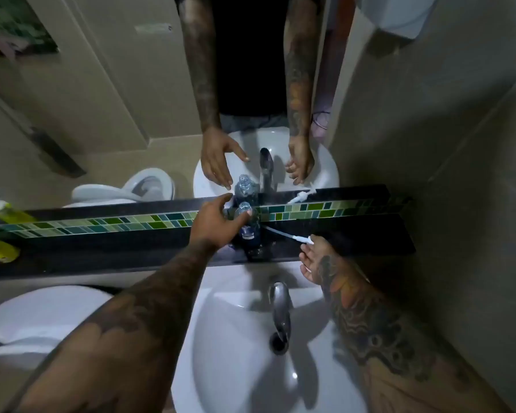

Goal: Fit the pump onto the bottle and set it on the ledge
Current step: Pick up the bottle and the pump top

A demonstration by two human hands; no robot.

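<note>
1. Nearest to me, below my forearms, is the white sink [239,368] with its chrome tap [280,311] over the drain. It is dry as far as I can see, and nothing of the task lies in it.

2. My right hand [313,257] hovers at the front edge of the ledge [102,248], fingers loosely spread and palm turned up. The fingertips are at the head of the pump [298,238], which lies flat on the ledge with its thin tube pointing toward the bottle. I cannot tell whether I am touching it yet; nothing is closed around it.

3. My left hand [218,222] is stretched toward the bottle [248,226], fingers open, thumb at its neck, not yet wrapped round it. The bottle stands upright on the ledge behind the tap, clear, with a dark label, and its mouth is bare.

4. So I judge the task barely begun: pump and bottle are apart, nothing is picked up. Left to do: grip both, feed the tube into the neck, screw the collar down, stand the bottle back on the ledge.

5. The ledge is dark, glossy stone, backed by a strip of green mosaic tile [131,223]. Yellow-green bottles [0,248] lie at its far left end.

6. Beyond is the mirror [116,99], repeating hands, bottle and pump. A toilet [42,317] stands left of the sink; the walls are pale tile and the light is dim.
</note>
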